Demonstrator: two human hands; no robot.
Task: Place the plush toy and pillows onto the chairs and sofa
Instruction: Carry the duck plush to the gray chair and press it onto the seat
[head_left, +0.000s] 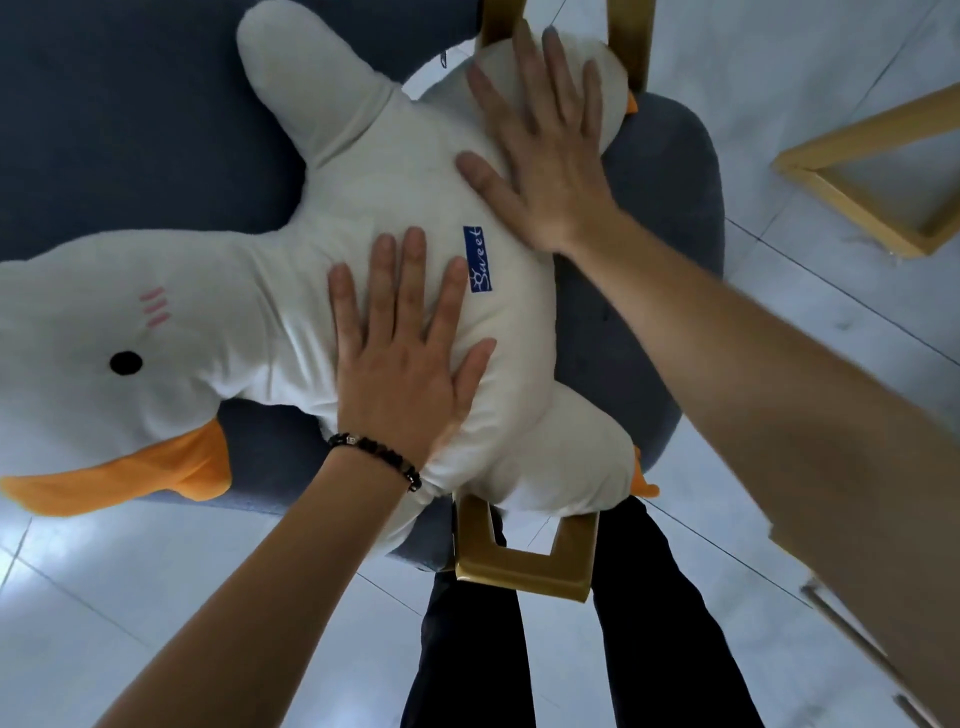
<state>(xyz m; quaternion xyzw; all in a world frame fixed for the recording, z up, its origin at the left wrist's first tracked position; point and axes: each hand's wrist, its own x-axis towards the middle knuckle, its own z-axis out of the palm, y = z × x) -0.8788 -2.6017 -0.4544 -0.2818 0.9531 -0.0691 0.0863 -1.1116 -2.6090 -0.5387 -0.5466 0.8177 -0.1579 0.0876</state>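
I see big white plush duck toy w/ orange beak (291, 291) lying across grey-blue upholstered chair w/ gold metal legs (670, 218), head at lower left of frame, body centre. Left hand (410, 358) flat, fingers spread, palm pressing toy belly; grips nothing. Black bead bracelet (376, 453) on that wrist. Right hand (540, 156) also flat & spread, pressing toy's upper end, top centre. Blue "Sweet" label (478, 258) btwn hands. Pale tiled floor (831, 67) around.
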